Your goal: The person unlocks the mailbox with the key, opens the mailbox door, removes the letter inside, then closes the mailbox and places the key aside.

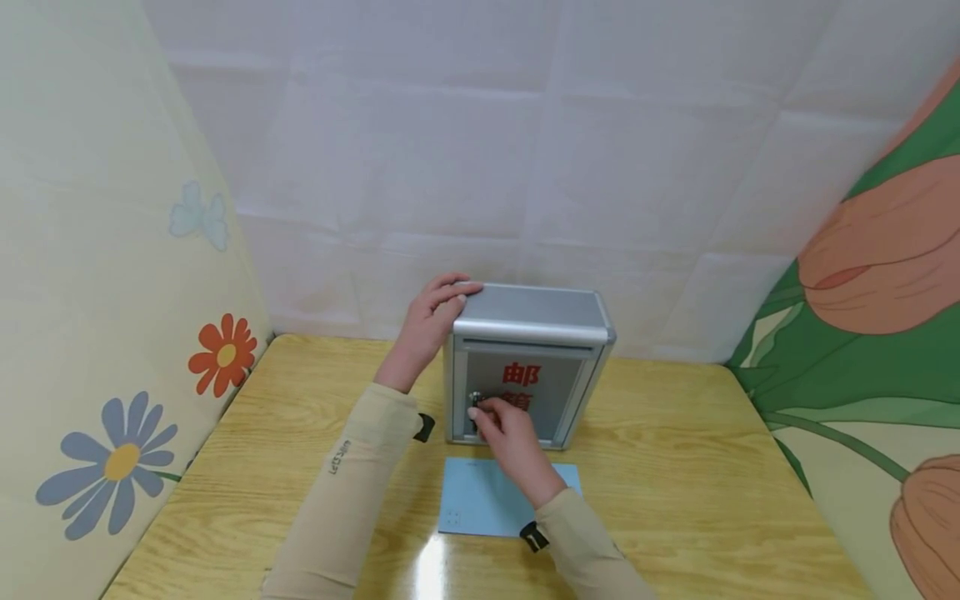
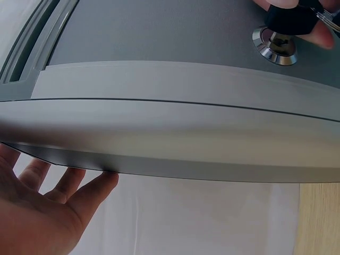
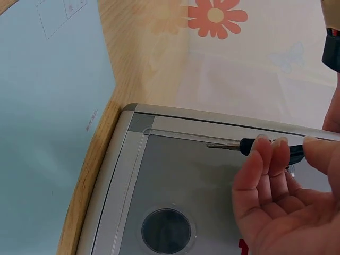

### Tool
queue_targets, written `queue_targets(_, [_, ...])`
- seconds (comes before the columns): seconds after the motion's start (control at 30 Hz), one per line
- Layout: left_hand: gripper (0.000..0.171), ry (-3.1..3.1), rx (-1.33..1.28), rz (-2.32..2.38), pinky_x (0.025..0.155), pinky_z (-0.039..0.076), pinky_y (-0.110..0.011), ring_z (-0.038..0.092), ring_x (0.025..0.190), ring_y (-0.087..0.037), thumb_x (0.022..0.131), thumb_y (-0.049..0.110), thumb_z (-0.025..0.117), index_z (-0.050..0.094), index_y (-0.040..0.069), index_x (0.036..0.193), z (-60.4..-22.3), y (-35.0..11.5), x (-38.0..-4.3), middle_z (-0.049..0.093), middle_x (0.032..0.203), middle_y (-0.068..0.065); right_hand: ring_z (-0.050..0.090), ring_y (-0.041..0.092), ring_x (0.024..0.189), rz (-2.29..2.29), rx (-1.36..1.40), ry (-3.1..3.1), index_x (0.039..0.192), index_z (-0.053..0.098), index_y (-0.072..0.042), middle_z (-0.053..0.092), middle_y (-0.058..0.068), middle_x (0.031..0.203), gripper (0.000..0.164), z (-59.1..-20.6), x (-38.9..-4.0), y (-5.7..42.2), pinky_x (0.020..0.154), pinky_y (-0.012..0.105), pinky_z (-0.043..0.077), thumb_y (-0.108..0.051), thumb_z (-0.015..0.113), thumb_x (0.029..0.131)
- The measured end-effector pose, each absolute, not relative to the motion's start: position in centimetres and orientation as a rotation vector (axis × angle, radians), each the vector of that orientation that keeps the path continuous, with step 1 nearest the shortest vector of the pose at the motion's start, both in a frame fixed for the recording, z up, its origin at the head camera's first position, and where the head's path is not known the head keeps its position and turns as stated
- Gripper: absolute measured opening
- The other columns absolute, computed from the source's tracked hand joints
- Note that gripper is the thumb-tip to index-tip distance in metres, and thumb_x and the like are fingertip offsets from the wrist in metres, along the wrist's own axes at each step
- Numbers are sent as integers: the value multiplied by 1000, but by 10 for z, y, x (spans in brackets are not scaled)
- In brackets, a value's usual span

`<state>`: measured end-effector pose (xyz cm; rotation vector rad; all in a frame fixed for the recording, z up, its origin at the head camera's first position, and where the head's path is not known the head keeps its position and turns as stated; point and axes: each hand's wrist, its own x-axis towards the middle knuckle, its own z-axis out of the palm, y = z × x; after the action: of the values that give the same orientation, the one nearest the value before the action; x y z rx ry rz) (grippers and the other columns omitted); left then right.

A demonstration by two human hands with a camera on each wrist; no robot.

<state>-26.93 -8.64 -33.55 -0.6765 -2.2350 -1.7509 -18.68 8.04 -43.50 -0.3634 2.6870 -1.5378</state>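
Right hand (image 1: pixel 510 433) pinches the black-headed key (image 2: pixel 289 18) at the mailbox (image 1: pixel 528 367) lock; left hand (image 1: pixel 427 321) rests flat-fingered on the mailbox's top rear corner.

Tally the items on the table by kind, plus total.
Metal mailbox: 1
Blue envelope: 1
Black-headed key at the mailbox's lock, pinched by the right hand: 1
Total: 3

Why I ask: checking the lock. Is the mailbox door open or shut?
Shut. The mailbox door sits flush in its frame; the right hand pinches a key in the lock.
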Motion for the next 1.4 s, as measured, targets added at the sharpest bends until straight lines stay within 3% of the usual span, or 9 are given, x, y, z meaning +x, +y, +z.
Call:
queue_targets(0.23, [33,-2245,-678,-1731,100,34,-46,40,127,-22,101,19,46,65,7,125,-332,-86,-266,45,140,-6,62,20,72,-1586,-269,2658,109,65,-1,65,7,84,39,-437,-189,81,59,30,50,-36,63,93])
queue_targets(0.43, [32,-2228,-692,-1774,100,32,-51,38,128,-32,100,8,45,61,-5,124,-316,-84,-250,43,140,-17,56,13,66,-1542,-263,2729,111,64,0,61,-1,80,40,-434,-187,79,57,29,48,-35,64,92])
queue_targets(0.67, [33,-2237,-690,-1738,101,33,-47,39,128,-23,101,18,46,64,6,125,-332,-86,-264,45,140,-5,50,12,58,-1395,-298,2903,110,65,-2,56,-3,73,36,-433,-182,75,53,28,45,-33,65,92])
queue_targets(0.93, [32,-2220,-707,-1757,101,33,-47,38,129,-21,101,21,47,65,9,125,-337,-87,-268,44,140,-4,62,17,85,-1106,-369,3203,106,66,-10,64,0,96,35,-435,-178,73,70,33,51,-39,68,88])
queue_targets(1.17, [33,-2242,-711,-1767,102,32,-50,36,130,-30,101,10,44,61,-3,126,-316,-85,-249,42,142,-13,63,20,88,-1080,-423,3229,107,65,-8,64,4,98,34,-434,-176,72,71,35,51,-36,69,88])
queue_targets(1.4, [33,-2237,-710,-1768,102,32,-49,37,130,-28,101,12,45,61,-2,126,-318,-84,-251,42,141,-11,63,22,91,-1140,-402,3210,107,66,-7,65,5,100,32,-437,-176,73,73,36,52,-32,69,89])
